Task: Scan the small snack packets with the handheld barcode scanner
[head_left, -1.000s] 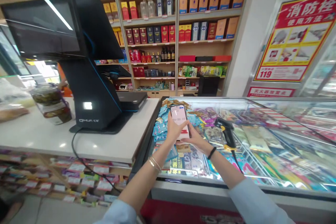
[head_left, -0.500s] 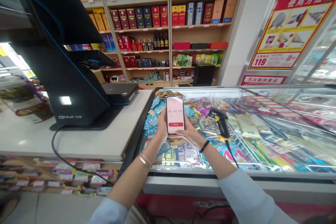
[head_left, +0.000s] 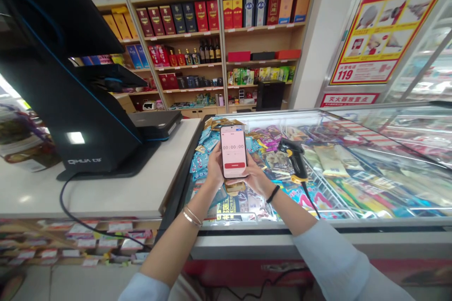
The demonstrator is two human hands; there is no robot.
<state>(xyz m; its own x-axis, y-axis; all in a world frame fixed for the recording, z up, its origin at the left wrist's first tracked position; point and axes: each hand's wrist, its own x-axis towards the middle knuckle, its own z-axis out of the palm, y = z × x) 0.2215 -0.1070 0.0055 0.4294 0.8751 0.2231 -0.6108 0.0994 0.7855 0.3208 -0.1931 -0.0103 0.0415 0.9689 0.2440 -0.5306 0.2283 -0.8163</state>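
Observation:
A phone is held upright over the glass-topped freezer, its pink screen showing 00:00:00 above a red button. My left hand grips its left edge. Around the right and lower edge is my right hand, with its thumb near the bottom of the screen. A black barcode scanner with yellow trim lies on the glass to the right of my hands, its cable running toward the front edge. Blue snack packets are piled left of the phone.
On the left, a white counter carries a black point-of-sale machine and plastic jars. The freezer's front rim runs before me. Shelves of boxes and bottles stand behind; a fire-hydrant poster hangs at right.
The view has shifted slightly, so the shelves and poster sit higher and further left. Both hands still hold the phone, and its screen looks clearer, with less glare at the top.

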